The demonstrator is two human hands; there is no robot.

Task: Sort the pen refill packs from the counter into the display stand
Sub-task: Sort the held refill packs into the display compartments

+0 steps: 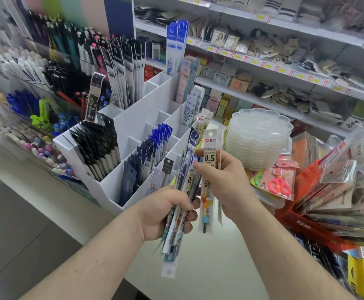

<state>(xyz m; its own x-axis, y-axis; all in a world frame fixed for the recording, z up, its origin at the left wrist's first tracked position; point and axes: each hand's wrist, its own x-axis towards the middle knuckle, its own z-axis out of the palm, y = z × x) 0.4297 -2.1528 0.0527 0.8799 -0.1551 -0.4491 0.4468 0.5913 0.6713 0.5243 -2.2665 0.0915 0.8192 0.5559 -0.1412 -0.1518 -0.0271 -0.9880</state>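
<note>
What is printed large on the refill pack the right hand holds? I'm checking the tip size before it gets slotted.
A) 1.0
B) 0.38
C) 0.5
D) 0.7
C: the white refill pack pinched by the right hand reads "0.5" in bold under "GR7912".

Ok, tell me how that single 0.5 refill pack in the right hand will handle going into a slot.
The refill pack is a long thin sleeve pinched by the right hand, so it is probably light and bendy. Its glossy plastic may slip. The display stand slots are narrow, so it could catch on a divider.
</note>
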